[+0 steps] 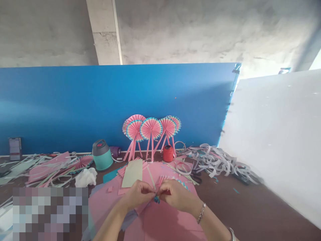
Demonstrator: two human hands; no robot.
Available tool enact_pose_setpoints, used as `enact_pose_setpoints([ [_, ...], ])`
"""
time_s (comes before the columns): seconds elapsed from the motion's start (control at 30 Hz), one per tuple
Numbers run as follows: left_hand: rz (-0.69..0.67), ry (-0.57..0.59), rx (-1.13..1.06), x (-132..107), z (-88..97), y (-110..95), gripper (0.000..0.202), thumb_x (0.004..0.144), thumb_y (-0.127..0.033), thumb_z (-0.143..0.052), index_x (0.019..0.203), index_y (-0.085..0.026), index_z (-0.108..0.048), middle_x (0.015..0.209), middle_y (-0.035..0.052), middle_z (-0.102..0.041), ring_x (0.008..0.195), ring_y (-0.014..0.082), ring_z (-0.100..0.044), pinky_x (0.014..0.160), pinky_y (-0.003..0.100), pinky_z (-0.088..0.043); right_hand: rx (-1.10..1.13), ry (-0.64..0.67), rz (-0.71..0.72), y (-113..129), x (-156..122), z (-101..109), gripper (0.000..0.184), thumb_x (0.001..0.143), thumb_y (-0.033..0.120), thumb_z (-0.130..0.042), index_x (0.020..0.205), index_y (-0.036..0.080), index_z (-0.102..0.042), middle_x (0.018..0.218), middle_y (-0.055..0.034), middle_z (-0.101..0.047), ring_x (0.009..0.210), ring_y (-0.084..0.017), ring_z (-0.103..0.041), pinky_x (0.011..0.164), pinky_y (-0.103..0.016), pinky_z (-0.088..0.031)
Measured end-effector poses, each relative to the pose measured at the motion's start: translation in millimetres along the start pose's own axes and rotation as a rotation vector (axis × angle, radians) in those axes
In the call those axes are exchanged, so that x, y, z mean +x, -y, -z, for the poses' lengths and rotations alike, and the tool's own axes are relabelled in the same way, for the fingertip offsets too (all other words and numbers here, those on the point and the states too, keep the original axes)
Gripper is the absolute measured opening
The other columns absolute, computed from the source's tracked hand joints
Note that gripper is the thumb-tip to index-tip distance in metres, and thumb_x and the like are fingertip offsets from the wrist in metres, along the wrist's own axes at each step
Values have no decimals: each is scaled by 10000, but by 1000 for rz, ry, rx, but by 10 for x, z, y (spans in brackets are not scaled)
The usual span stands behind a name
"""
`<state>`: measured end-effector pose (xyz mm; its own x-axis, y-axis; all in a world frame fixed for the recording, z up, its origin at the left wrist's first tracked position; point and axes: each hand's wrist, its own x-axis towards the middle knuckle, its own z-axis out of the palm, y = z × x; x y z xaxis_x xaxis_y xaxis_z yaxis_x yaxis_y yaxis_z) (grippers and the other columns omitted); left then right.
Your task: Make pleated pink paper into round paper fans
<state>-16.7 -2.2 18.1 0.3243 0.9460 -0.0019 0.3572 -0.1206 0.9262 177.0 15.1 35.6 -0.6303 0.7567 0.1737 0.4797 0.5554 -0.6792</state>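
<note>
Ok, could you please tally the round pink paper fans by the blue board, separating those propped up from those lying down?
Propped pink paper fans against the blue board: 5
Lying pink paper fan: 1
Total: 6

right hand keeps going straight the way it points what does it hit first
The pleated pink and teal paper it pinches, probably, then the left hand; depth is unclear.

A small pleated pink-and-teal paper piece (157,195) is pinched between the left hand (137,195) and right hand (177,196) above a large pink paper sheet (163,224).
</note>
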Motion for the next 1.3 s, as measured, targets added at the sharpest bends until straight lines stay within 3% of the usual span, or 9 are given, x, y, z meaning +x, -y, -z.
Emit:
enact_pose_setpoints([
  [0.2,-13,23,73,-19,12,-23,223,697,-222,-556,702,-119,-754,687,54,-734,658,167,-636,605,232,-450,-22,18,-10,-7,5,-24,244,682,131,-577,768,248,-773,734,-7,-691,693,-135,-593,631,-209,-394],
  [0.67,-45,-63,85,15,-5,55,218,701,-219,-536,691,-102,-720,657,66,-724,620,162,-621,567,233,-439,90,-28,-147,157,-31,6,175,668,164,-606,761,202,-749,772,-35,-742,746,-170,-677,639,-210,-463],
  [1.3,-58,-66,162,-21,-1,53,242,726,-235,-513,716,-121,-726,673,45,-719,652,155,-614,603,232,-432,65,-40,-158,128,-15,44,139,669,155,-617,768,194,-705,777,-26,-737,733,-168,-668,616,-220,-459],
])
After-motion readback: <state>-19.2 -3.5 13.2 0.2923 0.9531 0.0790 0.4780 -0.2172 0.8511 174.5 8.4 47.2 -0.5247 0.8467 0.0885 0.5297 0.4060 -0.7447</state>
